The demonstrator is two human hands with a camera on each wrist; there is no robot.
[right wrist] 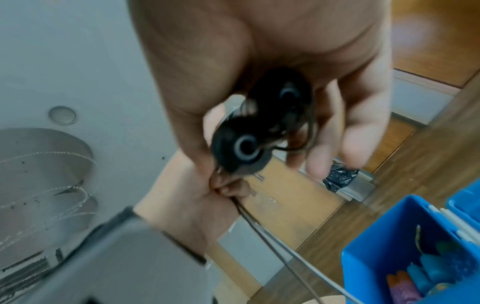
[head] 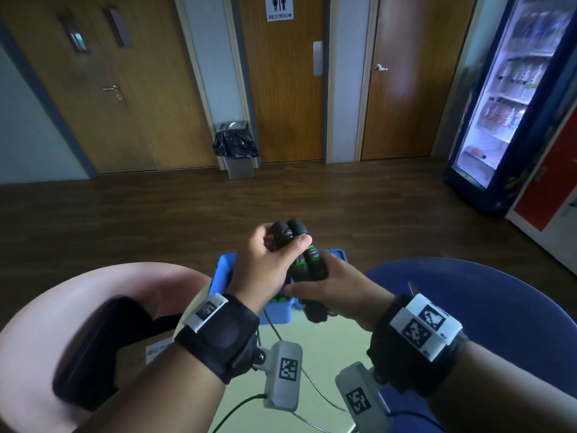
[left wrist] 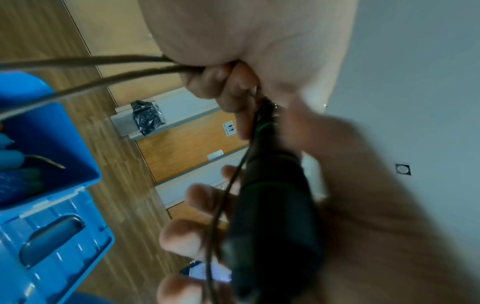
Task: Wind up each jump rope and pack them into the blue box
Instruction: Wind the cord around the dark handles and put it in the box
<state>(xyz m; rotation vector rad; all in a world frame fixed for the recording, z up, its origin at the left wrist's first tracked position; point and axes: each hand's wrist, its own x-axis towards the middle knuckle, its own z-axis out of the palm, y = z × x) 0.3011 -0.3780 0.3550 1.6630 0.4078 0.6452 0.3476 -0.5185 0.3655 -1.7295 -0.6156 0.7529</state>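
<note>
Apparently both hands — left hand (head: pixel 268 260), right hand (head: pixel 334 289) — round 2 black handles (head: pixel 304 254)

Both hands are meeting near centre, left hand (head: pixel 265 264) sitting left & slightly farther, right hand (head: pixel 337 285) right & nearer. Handles (head: pixel 299 251) are lying betw. them, side by side, above the box (head: pixel 223 270). Cord (head: pixel 315 389) is trailing near, over the table (head: pixel 324 339). Bin (head: pixel 235 148) is standing far centre, fridge (head: pixel 505 98) far right.
</note>
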